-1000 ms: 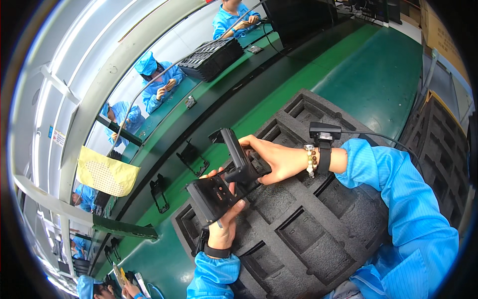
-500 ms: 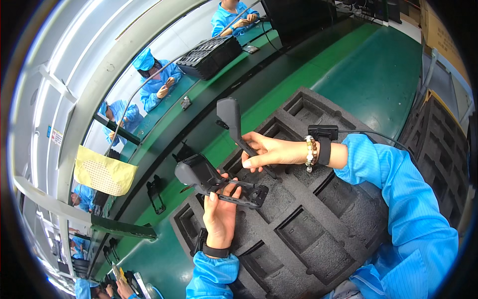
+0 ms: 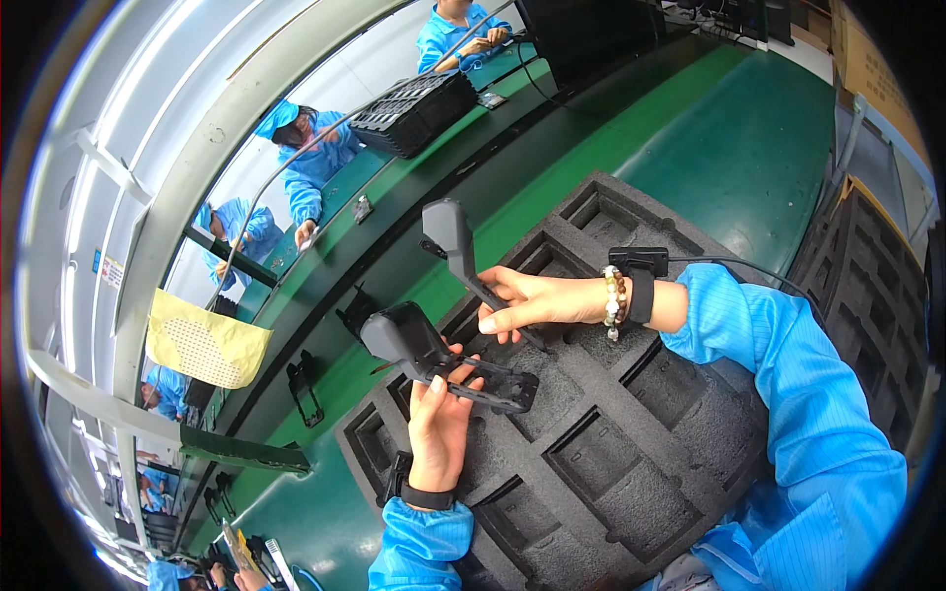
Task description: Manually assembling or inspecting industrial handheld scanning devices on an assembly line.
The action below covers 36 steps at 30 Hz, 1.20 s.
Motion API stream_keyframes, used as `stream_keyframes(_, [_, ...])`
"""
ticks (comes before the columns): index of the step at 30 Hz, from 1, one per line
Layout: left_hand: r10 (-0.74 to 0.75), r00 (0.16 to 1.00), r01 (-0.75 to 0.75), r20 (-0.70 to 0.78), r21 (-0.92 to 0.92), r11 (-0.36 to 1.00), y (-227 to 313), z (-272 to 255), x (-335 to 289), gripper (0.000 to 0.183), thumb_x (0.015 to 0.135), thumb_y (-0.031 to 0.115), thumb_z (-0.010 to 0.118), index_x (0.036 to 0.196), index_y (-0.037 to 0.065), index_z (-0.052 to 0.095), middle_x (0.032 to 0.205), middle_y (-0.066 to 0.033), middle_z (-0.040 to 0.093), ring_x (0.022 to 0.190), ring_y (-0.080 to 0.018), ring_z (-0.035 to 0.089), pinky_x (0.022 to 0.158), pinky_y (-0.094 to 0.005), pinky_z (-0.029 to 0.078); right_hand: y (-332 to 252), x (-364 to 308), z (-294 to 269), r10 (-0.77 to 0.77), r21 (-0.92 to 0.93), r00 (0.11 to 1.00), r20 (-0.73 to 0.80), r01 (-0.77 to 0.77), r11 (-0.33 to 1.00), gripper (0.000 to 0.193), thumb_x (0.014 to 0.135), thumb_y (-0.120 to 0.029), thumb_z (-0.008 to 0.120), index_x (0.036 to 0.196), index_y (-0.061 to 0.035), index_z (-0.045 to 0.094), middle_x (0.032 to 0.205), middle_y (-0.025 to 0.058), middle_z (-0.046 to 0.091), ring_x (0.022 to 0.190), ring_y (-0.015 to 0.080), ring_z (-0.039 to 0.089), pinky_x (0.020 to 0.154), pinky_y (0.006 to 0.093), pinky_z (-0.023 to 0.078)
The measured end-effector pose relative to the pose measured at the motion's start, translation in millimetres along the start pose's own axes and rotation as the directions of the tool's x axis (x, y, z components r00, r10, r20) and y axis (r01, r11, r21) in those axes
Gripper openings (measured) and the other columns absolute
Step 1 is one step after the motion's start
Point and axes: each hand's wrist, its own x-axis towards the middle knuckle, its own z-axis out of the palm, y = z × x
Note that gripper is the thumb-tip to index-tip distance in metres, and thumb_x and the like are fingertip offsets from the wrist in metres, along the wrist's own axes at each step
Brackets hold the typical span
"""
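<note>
My left hand (image 3: pixel 439 433) grips a black plastic housing (image 3: pixel 399 340) with a bulky head and an open rectangular frame, its fingers around the frame side. In my right hand (image 3: pixel 552 298) is a similar black housing (image 3: pixel 450 236), held edge-on by its narrow part, with the bulky head standing up. The two housings are close together but apart. Both are above a dark grey foam tray (image 3: pixel 537 463) with several rectangular recesses. The fingertips of my left hand are partly hidden behind the frame.
More black frames (image 3: pixel 305 387) lie on the green strip at the left. A black crate (image 3: pixel 419 110) stands on the far bench, where people in blue work. Stacked foam trays (image 3: pixel 872 305) are at the right. A yellow sheet (image 3: pixel 207 338) hangs from a rail.
The housing in my left hand has shifted slightly right. The one in my right hand has tipped a little left and down. Across the bench, a person has stretched out an arm.
</note>
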Motion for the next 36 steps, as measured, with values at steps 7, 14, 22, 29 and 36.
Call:
stream_keyframes(7, [-0.002, 1.000, 0.001, 0.007, 0.045, 0.999, 1.5, 3.4, -0.4, 0.054, 0.093, 0.029, 0.061, 0.136, 0.003, 0.043, 0.132, -0.0122, 0.052, 0.120, -0.0251, 0.053, 0.098, -0.0376, 0.046, 1.7, 0.9, -1.5, 0.007, 0.008, 1.000, 0.015, -0.007, 1.000, 0.091, 0.090, -0.041, 0.067, 0.150, 0.0013, 0.013, 0.112, 0.0083, 0.053, 0.097, 0.0155, 0.056, 0.083, 0.0291, 0.048])
stream_keyframes(14, [-0.024, 1.000, 0.024, 0.000, 0.080, 0.996, 2.2, 5.5, -0.1, 0.048, 0.094, 0.027, 0.058, 0.133, 0.001, 0.045, 0.133, -0.0125, 0.052, 0.121, -0.0252, 0.053, 0.098, -0.0369, 0.046, 0.8, 0.6, -1.9, 0.006, 0.002, 0.999, 0.034, -0.006, 1.000, 0.091, 0.090, -0.040, 0.066, 0.149, 0.0035, 0.013, 0.111, 0.0086, 0.053, 0.096, 0.0148, 0.056, 0.082, 0.0284, 0.048])
stream_keyframes(22, [-0.041, 0.999, 0.042, -0.007, 0.109, 0.993, 1.9, 5.1, -0.3, 0.046, 0.095, 0.026, 0.056, 0.132, 0.001, 0.045, 0.133, -0.0116, 0.053, 0.123, -0.0257, 0.053, 0.099, -0.0370, 0.045, -2.4, -0.3, -0.2, 0.008, -0.075, 1.000, 0.009, -0.007, 0.997, 0.078, 0.094, -0.045, 0.059, 0.144, 0.0042, 0.025, 0.107, 0.0091, 0.056, 0.094, 0.0143, 0.058, 0.080, 0.0285, 0.048])
stream_keyframes(29, [-0.044, 0.999, 0.043, 0.003, 0.119, 0.992, 2.5, 5.4, -0.1, 0.047, 0.096, 0.027, 0.056, 0.133, 0.001, 0.044, 0.133, -0.0111, 0.052, 0.124, -0.0256, 0.052, 0.099, -0.0368, 0.045, -0.4, 0.7, -1.9, 0.007, -0.070, 1.000, 0.009, -0.006, 0.998, 0.075, 0.095, -0.046, 0.058, 0.143, 0.0025, 0.028, 0.104, 0.0105, 0.058, 0.093, 0.0147, 0.059, 0.079, 0.0289, 0.049])
stream_keyframes(36, [-0.028, 1.000, 0.027, 0.008, 0.103, 0.994, 1.4, 3.8, 0.7, 0.046, 0.096, 0.029, 0.056, 0.132, 0.001, 0.045, 0.133, -0.0117, 0.053, 0.123, -0.0249, 0.053, 0.098, -0.0366, 0.046, -4.1, -0.8, -0.6, 0.052, -0.074, 0.998, -0.019, -0.053, 0.996, 0.077, 0.094, -0.050, 0.057, 0.144, 0.0012, 0.030, 0.095, 0.0121, 0.060, 0.090, 0.0160, 0.060, 0.079, 0.0288, 0.049])
